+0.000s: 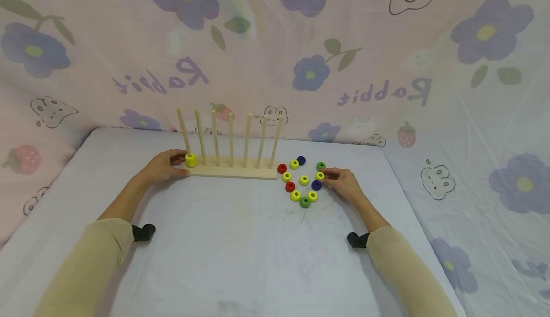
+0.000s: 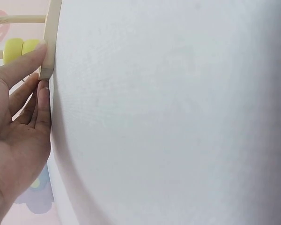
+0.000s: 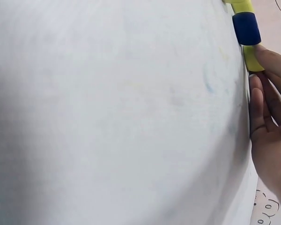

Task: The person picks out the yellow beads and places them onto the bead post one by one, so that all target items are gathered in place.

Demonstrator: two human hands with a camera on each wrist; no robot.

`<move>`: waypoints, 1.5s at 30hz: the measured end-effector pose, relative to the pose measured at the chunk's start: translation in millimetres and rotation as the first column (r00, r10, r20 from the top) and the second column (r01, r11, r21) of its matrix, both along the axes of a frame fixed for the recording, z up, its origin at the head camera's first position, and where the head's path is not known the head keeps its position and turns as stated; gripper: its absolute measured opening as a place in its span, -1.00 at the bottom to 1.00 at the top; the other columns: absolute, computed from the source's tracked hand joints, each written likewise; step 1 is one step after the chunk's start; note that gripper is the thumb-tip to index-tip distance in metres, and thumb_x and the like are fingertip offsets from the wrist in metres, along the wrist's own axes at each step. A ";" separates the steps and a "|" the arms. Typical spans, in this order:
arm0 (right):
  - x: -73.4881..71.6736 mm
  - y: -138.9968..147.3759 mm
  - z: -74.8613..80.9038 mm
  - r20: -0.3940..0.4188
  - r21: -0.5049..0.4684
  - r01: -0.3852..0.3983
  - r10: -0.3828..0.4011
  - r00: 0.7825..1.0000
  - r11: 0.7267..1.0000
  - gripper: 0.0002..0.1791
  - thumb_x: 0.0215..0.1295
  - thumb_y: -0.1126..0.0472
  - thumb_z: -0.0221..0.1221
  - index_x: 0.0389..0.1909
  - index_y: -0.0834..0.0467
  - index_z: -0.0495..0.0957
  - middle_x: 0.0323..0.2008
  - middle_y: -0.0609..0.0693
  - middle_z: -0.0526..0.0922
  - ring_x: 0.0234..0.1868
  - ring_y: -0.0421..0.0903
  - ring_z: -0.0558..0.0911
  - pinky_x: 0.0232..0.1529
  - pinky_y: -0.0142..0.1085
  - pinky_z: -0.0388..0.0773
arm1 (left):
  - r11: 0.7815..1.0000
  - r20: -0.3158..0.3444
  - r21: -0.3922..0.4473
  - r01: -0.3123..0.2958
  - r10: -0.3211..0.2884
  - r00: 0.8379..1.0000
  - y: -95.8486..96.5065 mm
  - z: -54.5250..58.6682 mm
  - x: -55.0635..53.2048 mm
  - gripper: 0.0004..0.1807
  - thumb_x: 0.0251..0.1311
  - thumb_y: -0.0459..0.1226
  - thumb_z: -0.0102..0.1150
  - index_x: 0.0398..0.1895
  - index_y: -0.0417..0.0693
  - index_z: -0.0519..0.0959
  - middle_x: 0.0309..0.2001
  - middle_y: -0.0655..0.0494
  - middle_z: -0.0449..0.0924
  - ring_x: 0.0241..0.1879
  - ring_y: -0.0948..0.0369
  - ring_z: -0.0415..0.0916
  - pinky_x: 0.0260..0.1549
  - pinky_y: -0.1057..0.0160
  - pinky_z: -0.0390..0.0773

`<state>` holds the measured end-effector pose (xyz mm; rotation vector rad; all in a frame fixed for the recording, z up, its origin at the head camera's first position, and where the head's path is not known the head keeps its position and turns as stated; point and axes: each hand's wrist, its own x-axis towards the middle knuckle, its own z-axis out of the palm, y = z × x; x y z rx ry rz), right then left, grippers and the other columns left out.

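One yellow bead (image 1: 320, 176), toward the worktop (image 1: 240, 245)'s far right corner, pinched in right hand (image 1: 343, 183); left hand (image 1: 165, 166)'s fingers grip pegboard (image 1: 232, 171)'s left end, near far edge. Careless lift could roll adjacent blue bead (image 1: 316, 186) away.

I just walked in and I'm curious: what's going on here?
A person's left hand holds the left end of a wooden peg stand. The right hand is touching a yellow bead among loose colored beads. Two yellow beads sit on the leftmost peg; the other six pegs are bare.
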<state>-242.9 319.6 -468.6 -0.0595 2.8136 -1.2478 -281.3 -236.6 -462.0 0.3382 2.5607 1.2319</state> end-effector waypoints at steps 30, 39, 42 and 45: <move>-6.3 -8.9 36.4 -0.045 0.016 -0.029 0.029 0.999 0.999 -0.61 0.28 0.17 0.34 0.13 0.08 0.65 0.06 0.06 0.69 -0.01 0.02 0.67 0.01 -0.10 0.62 | 1.000 0.013 -0.001 -0.007 0.007 1.000 -0.7 2.5 1.5 -0.15 0.20 -0.29 0.37 0.46 -0.39 0.15 0.35 -0.40 0.28 0.33 -0.22 0.27 0.38 -0.12 0.24; -15.9 -16.4 59.2 -0.082 -0.019 -0.063 0.062 0.995 0.998 -0.59 0.28 0.06 0.34 0.13 0.07 0.65 0.00 0.06 0.71 -0.02 0.02 0.68 0.03 -0.03 0.61 | 1.000 0.014 -0.001 -0.006 0.006 1.000 -0.1 3.1 1.2 -0.16 0.21 -0.29 0.37 0.46 -0.38 0.15 0.35 -0.38 0.28 0.34 -0.20 0.28 0.39 -0.10 0.24; -17.8 -18.7 65.4 -0.087 -0.030 -0.075 0.072 0.994 0.997 -0.57 0.28 0.05 0.34 0.14 0.08 0.64 0.00 0.07 0.71 -0.01 0.02 0.67 0.06 -0.03 0.61 | 1.000 0.020 0.004 -0.004 0.004 1.000 0.0 3.6 1.4 -0.15 0.21 -0.28 0.37 0.47 -0.38 0.14 0.36 -0.38 0.27 0.35 -0.20 0.27 0.39 -0.09 0.24; -20.8 -20.6 71.4 -0.100 -0.032 -0.093 0.089 0.991 0.995 -0.55 0.27 0.01 0.35 0.14 0.09 0.64 -0.01 0.07 0.71 -0.01 0.02 0.67 0.06 -0.03 0.61 | 1.000 0.024 0.007 -0.009 0.009 1.000 0.8 3.6 2.1 -0.15 0.21 -0.28 0.37 0.46 -0.38 0.14 0.36 -0.39 0.27 0.35 -0.21 0.26 0.39 -0.10 0.24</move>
